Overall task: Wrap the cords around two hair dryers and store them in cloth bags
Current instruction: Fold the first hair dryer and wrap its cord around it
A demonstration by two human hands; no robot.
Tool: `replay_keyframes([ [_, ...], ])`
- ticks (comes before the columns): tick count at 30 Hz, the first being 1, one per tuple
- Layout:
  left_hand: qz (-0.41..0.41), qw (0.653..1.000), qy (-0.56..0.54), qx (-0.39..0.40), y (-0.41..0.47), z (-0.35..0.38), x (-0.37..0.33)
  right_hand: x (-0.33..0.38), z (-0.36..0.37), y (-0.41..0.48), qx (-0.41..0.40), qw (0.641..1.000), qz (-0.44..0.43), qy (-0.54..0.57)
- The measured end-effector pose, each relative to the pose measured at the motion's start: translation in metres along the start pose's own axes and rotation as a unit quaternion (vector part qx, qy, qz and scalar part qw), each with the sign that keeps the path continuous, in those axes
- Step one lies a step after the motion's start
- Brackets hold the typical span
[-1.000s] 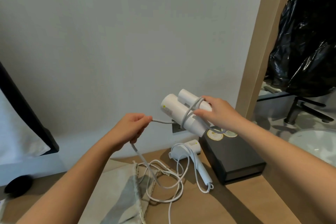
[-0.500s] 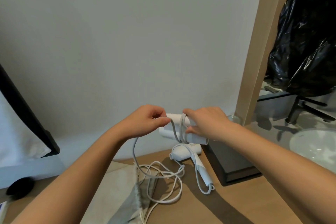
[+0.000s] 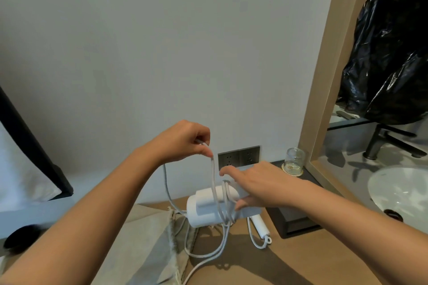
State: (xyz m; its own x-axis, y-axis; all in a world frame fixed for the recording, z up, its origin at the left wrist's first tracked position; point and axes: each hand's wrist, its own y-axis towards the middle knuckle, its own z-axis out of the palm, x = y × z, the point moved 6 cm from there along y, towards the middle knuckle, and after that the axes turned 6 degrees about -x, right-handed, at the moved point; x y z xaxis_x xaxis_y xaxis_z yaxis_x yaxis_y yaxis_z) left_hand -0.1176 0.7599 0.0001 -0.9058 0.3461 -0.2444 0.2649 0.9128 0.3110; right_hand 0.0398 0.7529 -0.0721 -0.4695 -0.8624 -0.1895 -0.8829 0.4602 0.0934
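Right now we see the left hand [image 3: 185,141] raised above the wooden counter [image 3: 289,264], its thumb and fingertips pinching the white cord [image 3: 212,173] just below the knuckles, so that the cord drops straight down from the pinch to the folded hair dryer [image 3: 208,208]. That dryer is held in the air, a little above the counter, by the right hand [image 3: 257,185]: the thumb presses against the near side of the white body while the other fingers are spread loosely over the top, the forefinger lifted clear. Several turns of cord already circle the dryer's body beside the thumb (we count roughly three, though they overlap and blur). From the left hand a second stretch of cord loops down and away, passes under the dryer and lies in slack curves on the counter.

Below the held dryer we make out part of a second hair dryer [image 3: 259,229] lying on the counter, its handle pointing toward us, mostly hidden by the first. A beige cloth bag [image 3: 148,252] lies flat on the counter to the left, beneath the left forearm. Behind the hands a dark wall socket [image 3: 238,156] sits on the grey wall, and a glass jar [image 3: 294,162] stands on a black box [image 3: 298,217] to the right. A white basin [image 3: 398,190] lies at the far right.
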Motion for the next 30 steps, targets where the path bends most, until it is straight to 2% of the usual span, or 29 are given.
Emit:
replay_keyframes([
  [3, 0.012, 0.999, -0.032, 0.023, 0.005, 0.004, 0.005, 0.003, -0.003, -0.005, -0.016, 1.000, -0.005, 0.006],
  [8, -0.027, 0.999, -0.045, -0.007, 0.015, 0.005, 0.015, 0.011, 0.003, -0.011, -0.038, 0.995, -0.094, 0.006],
  [13, 0.015, 0.998, -0.031, -0.049, 0.027, 0.003, 0.003, 0.018, 0.009, -0.011, -0.039, 0.992, -0.118, 0.020],
  [17, 0.016, 0.998, -0.008, -0.062, 0.036, 0.006, -0.004, 0.019, 0.016, -0.008, -0.022, 0.994, -0.102, 0.043],
  [21, -0.034, 0.998, 0.007, -0.052, 0.037, 0.018, 0.008, 0.014, 0.013, -0.010, -0.039, 0.994, -0.091, 0.054],
  [27, -0.105, 0.993, -0.050, -0.030, 0.013, 0.038, 0.024, 0.007, 0.010, -0.011, -0.046, 0.991, -0.065, 0.103],
  [30, -0.108, 0.987, -0.094, -0.073, -0.021, 0.041, 0.029, -0.003, 0.011, -0.013, -0.044, 0.989, -0.040, 0.133],
])
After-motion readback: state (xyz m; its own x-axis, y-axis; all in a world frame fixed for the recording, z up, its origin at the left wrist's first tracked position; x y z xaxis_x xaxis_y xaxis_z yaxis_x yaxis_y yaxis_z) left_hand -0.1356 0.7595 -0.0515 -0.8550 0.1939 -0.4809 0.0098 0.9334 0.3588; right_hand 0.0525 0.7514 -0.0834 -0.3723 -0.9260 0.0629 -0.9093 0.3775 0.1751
